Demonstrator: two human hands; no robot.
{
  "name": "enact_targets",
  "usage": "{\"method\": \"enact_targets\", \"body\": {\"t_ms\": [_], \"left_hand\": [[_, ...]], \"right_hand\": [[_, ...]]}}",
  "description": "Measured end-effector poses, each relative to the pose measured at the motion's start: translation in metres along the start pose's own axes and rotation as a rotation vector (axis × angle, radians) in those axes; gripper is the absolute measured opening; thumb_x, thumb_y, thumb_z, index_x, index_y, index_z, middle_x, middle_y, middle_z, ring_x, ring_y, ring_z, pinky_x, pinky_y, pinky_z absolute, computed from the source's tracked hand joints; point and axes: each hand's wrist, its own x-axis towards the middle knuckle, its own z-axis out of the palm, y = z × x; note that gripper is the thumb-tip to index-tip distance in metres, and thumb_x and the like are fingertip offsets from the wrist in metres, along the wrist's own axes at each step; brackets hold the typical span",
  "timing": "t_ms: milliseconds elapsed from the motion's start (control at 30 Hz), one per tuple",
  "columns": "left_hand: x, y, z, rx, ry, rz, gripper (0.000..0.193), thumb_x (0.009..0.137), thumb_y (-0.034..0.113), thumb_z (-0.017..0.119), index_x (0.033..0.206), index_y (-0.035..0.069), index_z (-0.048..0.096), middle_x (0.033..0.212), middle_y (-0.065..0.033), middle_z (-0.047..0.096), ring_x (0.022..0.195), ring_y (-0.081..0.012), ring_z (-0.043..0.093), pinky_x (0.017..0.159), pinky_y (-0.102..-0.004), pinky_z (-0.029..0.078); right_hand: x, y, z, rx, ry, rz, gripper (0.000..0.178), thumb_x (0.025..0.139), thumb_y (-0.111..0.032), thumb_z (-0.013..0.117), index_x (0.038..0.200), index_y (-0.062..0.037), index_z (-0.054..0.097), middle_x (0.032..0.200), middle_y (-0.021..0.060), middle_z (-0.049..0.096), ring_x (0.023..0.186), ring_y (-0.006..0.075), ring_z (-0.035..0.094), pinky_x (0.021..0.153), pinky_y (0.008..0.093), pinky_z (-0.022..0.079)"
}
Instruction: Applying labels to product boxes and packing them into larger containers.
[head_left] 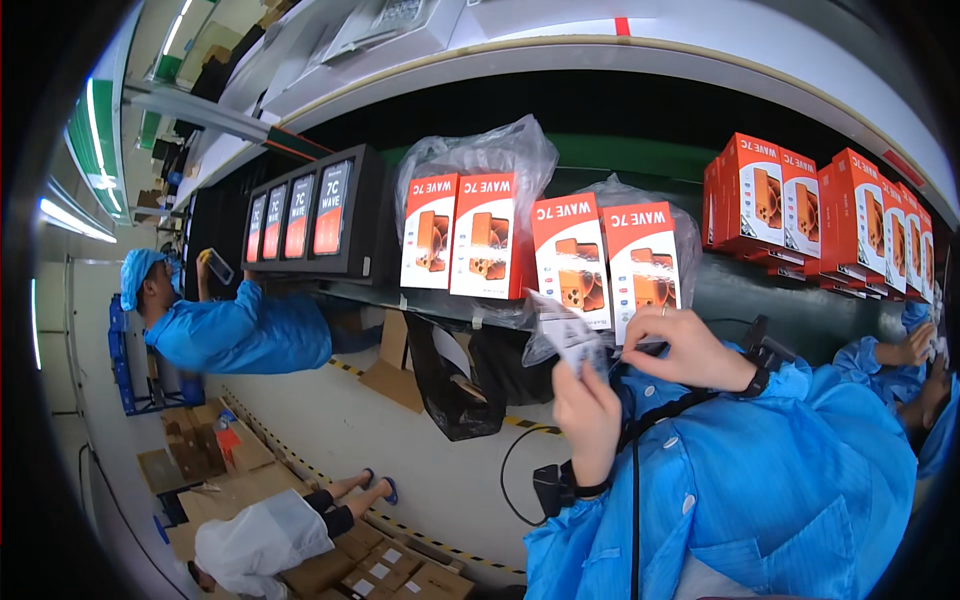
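My left hand (588,415) grips a printed white label sheet (568,328) between thumb and fingers. The sheet stands tilted in front of the red and white phone boxes. Beside it, my right hand (688,350) is closed in a pinch. Whatever is between its fingertips is too small to make out. Just beyond my hands, one phone box (572,262) and another phone box (643,262) stand side by side on clear plastic wrap. Left of these, a further pair of phone boxes (458,236) rests on a plastic bag (500,150).
A black tray (350,255) with several phones stands at the left. More phone boxes (775,200) are stacked at the right. A black bag (455,395) hangs by the bench edge. A co-worker in blue (240,325) holds a phone; another person (265,540) is near cartons.
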Motion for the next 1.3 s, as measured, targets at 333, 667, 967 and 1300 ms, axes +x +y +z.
{"method": "enact_targets", "body": {"t_ms": [333,667,967,1300], "left_hand": [[0.001,-0.026,-0.017,0.014,0.111,-0.174,0.021,0.090,0.007,0.054,0.107,-0.006,0.050,0.090,-0.0230,0.061,0.080,-0.0363,0.063,0.068,-0.0392,0.048],[-0.001,-0.026,-0.011,-0.031,0.084,-0.186,0.022,0.089,0.007,0.054,0.107,-0.006,0.050,0.088,-0.0221,0.062,0.079,-0.0346,0.064,0.068,-0.0386,0.048],[0.002,-0.021,-0.011,-0.030,0.083,-0.165,0.021,0.090,0.007,0.054,0.105,-0.006,0.050,0.087,-0.0217,0.061,0.076,-0.0347,0.064,0.065,-0.0380,0.048],[-0.004,-0.028,-0.015,-0.645,-0.195,-0.438,0.017,0.090,0.001,0.058,0.105,-0.005,0.052,0.099,-0.0139,0.063,0.085,-0.0089,0.060,0.066,-0.0232,0.048]], "right_hand": [[0.012,0.046,0.000,-0.212,-0.147,0.190,0.012,0.077,-0.013,0.063,0.075,-0.0015,0.065,0.063,0.0128,0.060,0.060,0.0272,0.061,0.057,0.0362,0.046],[0.010,0.041,0.000,-0.261,-0.181,0.212,0.011,0.078,-0.014,0.063,0.076,-0.0029,0.065,0.069,0.0114,0.062,0.067,0.0287,0.061,0.060,0.0377,0.046],[0.007,0.047,0.005,-0.291,-0.102,0.116,0.008,0.076,-0.010,0.065,0.072,-0.0030,0.062,0.066,0.0082,0.059,0.060,0.0232,0.059,0.055,0.0334,0.046],[0.014,0.007,0.005,0.494,-0.241,0.430,0.034,0.081,-0.001,0.070,0.086,-0.0092,0.037,0.082,-0.0024,0.046,0.077,0.0032,0.054,0.066,0.0204,0.044]]}}
